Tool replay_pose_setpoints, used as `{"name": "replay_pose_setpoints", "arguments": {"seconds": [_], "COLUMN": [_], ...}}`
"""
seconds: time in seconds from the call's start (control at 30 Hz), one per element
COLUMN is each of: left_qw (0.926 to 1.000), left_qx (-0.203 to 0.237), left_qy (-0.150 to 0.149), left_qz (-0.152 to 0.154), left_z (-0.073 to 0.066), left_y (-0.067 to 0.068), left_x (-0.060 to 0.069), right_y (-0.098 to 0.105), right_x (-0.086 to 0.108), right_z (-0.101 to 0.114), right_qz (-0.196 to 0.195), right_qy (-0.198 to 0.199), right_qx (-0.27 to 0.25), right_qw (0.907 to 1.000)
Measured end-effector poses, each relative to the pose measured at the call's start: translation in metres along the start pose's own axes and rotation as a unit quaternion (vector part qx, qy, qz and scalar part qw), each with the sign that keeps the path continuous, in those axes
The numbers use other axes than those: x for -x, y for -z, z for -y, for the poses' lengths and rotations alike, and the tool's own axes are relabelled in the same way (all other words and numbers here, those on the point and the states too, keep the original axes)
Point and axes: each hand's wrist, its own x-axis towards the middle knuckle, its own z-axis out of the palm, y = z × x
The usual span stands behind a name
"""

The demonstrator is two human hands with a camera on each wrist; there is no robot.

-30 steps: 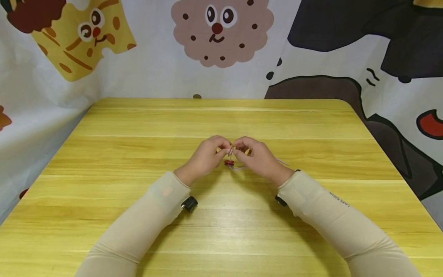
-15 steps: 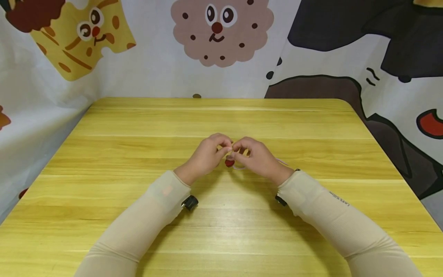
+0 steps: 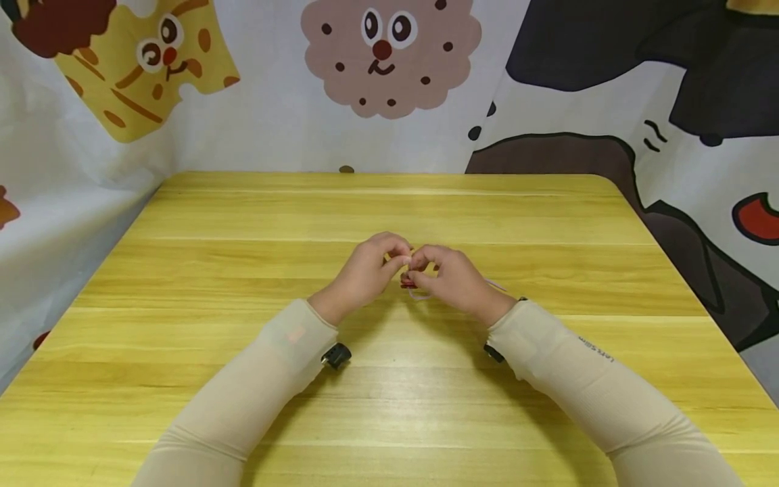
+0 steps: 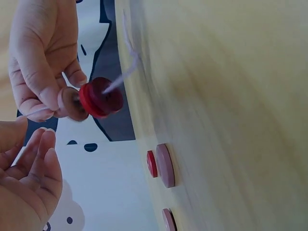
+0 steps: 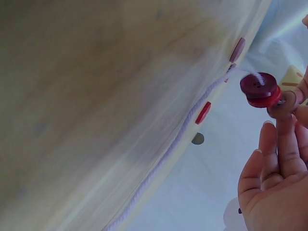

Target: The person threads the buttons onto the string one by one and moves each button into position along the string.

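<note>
My left hand (image 3: 362,274) and right hand (image 3: 453,274) meet fingertip to fingertip above the wooden table. In the left wrist view, the thumb and fingertips of my left hand (image 4: 31,178) pinch a thin pale cord (image 4: 36,112). Beside it my right hand (image 4: 41,62) pinches a brown button (image 4: 72,103) at its edge. Against that button sit a bright red one and a dark red button (image 4: 108,95), threaded on the cord. From the dark red button (image 5: 259,85), a lilac cord (image 5: 178,134) trails along the table in the right wrist view.
Near a table edge in the left wrist view lie a small red button (image 4: 151,164), a larger mauve button (image 4: 165,165) and another pinkish button (image 4: 169,220). A patterned cloth (image 3: 255,135) hangs behind the wooden table (image 3: 389,406).
The red buttons hung below both hands; now they sit closer under my right fingertips and have turned. My left hand has shifted slightly up and right, while my right fingers have dipped a little.
</note>
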Motion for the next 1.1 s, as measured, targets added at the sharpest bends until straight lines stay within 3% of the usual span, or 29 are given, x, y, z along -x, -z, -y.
{"name": "replay_pose_setpoints", "arguments": {"seconds": [0.27,0.6,0.8,1.1], "left_qw": [0.9993,0.9923,0.9931,0.9943], "left_qx": [0.033,0.105,0.098,0.085], "left_qy": [0.011,0.064,0.064,0.063], "left_qz": [-0.015,0.003,0.009,0.012], "left_z": [-0.0002,-0.0004,0.0017,0.0031], "left_y": [0.0037,0.0074,0.006,0.0036], "left_x": [0.0014,0.0038,0.0033,0.0029], "right_y": [-0.0014,0.0001,0.0002,0.0008], "right_x": [-0.0004,-0.0003,-0.0001,0.0001], "right_z": [-0.0031,-0.0018,-0.0011,0.0018], "right_qz": [0.009,0.022,0.031,0.033], "right_qy": [0.013,0.017,-0.006,-0.035], "right_qx": [-0.004,-0.016,-0.047,-0.048], "right_qw": [0.9999,0.9995,0.9984,0.9977]}}
